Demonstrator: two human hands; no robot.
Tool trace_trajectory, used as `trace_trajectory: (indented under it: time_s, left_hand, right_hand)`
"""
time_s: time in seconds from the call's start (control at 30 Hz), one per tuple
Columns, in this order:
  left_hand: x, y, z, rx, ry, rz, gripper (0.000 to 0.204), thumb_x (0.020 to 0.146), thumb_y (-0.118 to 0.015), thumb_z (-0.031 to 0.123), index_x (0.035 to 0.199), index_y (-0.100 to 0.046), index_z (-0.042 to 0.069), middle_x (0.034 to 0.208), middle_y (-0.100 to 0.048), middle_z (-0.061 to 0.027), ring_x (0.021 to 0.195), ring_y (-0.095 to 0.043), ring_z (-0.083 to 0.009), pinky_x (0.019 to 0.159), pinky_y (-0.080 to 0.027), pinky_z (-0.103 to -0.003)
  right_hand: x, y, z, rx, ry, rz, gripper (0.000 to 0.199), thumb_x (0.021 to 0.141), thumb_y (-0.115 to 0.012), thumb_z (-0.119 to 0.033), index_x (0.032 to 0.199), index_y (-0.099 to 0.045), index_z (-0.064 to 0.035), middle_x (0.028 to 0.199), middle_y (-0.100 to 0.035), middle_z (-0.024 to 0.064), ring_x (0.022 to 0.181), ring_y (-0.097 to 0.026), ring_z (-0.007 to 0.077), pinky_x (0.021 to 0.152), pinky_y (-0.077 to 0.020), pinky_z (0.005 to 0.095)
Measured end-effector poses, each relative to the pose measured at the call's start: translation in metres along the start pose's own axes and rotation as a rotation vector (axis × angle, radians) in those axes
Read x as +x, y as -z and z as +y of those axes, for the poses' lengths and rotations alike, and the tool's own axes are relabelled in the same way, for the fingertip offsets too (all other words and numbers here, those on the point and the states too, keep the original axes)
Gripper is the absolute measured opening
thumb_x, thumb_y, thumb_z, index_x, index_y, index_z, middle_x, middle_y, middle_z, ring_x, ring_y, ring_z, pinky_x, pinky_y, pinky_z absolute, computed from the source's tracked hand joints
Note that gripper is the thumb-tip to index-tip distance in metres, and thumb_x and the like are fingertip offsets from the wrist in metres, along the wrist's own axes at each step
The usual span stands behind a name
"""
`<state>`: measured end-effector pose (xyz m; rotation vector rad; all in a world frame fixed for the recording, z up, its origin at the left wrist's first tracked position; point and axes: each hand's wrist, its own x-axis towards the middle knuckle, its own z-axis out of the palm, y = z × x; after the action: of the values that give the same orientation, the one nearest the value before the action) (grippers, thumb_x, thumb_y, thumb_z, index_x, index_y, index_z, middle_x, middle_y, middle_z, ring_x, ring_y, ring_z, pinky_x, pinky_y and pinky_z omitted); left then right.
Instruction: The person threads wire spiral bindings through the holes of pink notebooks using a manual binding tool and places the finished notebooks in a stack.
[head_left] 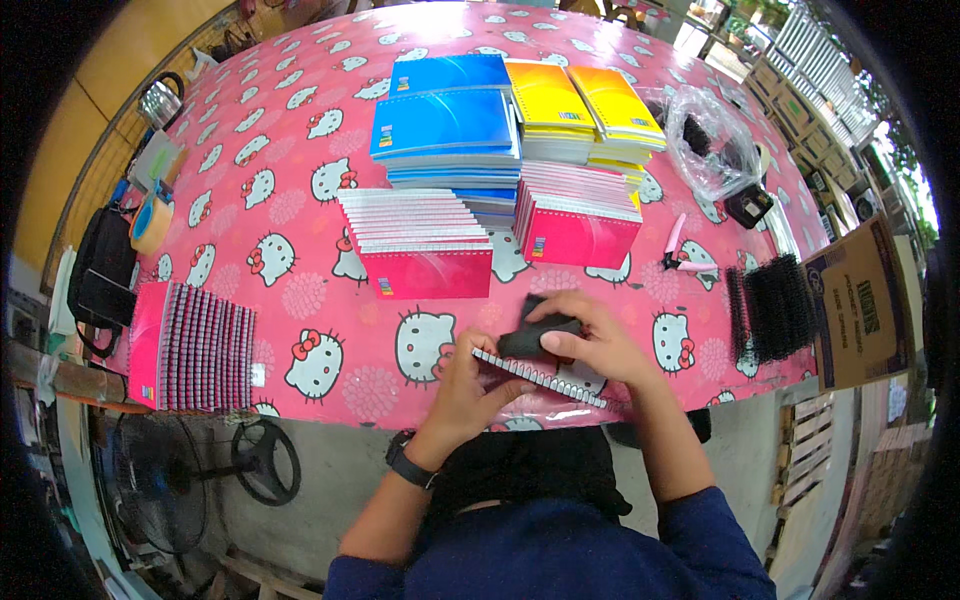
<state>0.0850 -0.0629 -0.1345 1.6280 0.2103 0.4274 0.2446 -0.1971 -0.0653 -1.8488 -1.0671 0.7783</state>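
Note:
My left hand (470, 392) grips one end of a notebook (548, 378), which stands on edge near the table's front, its row of binding loops or holes facing up. Above and behind the notebook, my right hand (600, 340) has its fingers and thumb closed on a dark, block-like thing (530, 343) whose kind I cannot make out. Most of the notebook's cover is hidden by its tilt and my hands. Just beyond my hands stand two fanned stacks of pink notebooks, one to the left (430, 270) and one to the right (580, 230).
Blue notebooks (440, 120) and yellow notebooks (550, 95) are piled farther back. Bound pink notebooks (190, 345) line the left edge, near tape (150, 222) and a black bag (103, 268). Pink-handled pliers (690, 262), black coils (775, 310), a plastic bag (712, 140) and a carton (860, 305) lie right.

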Motion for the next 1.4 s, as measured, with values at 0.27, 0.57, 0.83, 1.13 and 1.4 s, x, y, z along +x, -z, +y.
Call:
trace_trajectory:
  time_s: [0.27,0.57,0.83,1.13,1.4]
  left_hand:
    - [0.008,-0.007,0.022,0.25,-0.156,0.048,0.033,0.077,-0.07,0.008,0.097,-0.044,0.003,0.087,-0.051,-0.0104,0.081,-0.053,-0.0221,0.07,-0.043,-0.032]
    - [0.003,-0.009,0.07,0.199,-0.258,0.131,0.02,0.076,-0.068,0.002,0.093,-0.057,0.001,0.089,-0.057,-0.0103,0.081,-0.056,-0.0212,0.073,-0.044,-0.03]
    - [0.0,-0.014,0.082,0.235,-0.275,0.108,0.016,0.077,-0.068,0.003,0.091,-0.061,0.003,0.086,-0.061,-0.0082,0.08,-0.058,-0.0195,0.071,-0.045,-0.028]
    - [-0.008,0.009,0.102,0.167,-0.315,-0.025,0.017,0.08,-0.067,0.003,0.095,-0.058,0.003,0.091,-0.059,-0.0065,0.085,-0.056,-0.0132,0.072,-0.045,-0.027]
    - [-0.047,0.065,0.1,0.033,-0.128,0.22,0.029,0.077,-0.07,0.003,0.098,-0.052,0.003,0.092,-0.059,-0.0048,0.087,-0.056,-0.0102,0.076,-0.047,-0.026]
  right_hand:
    - [-0.035,-0.004,-0.058,-0.282,0.408,0.247,0.051,0.069,-0.075,-0.025,0.11,-0.056,-0.0039,0.108,-0.058,0.0129,0.104,-0.052,0.0315,0.09,-0.0406,0.0403]
    - [-0.044,-0.02,-0.053,0.013,0.475,0.38,0.032,0.073,-0.069,-0.007,0.103,-0.058,-0.0053,0.084,-0.056,0.0106,0.079,-0.053,0.0283,0.069,-0.0444,0.0366]
    - [-0.043,-0.017,-0.053,-0.115,0.604,0.445,0.028,0.071,-0.073,-0.014,0.093,-0.058,-0.0052,0.078,-0.054,0.0091,0.073,-0.054,0.0275,0.06,-0.044,0.0347]
    - [-0.038,-0.02,-0.071,-0.194,0.606,0.34,0.02,0.071,-0.073,-0.013,0.08,-0.059,-0.0023,0.072,-0.052,0.0104,0.066,-0.053,0.0258,0.055,-0.0421,0.0354]
    - [-0.002,-0.063,-0.113,-0.339,0.743,0.055,0.017,0.079,-0.061,-0.005,0.095,-0.057,-0.0001,0.08,-0.054,0.0144,0.074,-0.053,0.0326,0.065,-0.0436,0.0383]
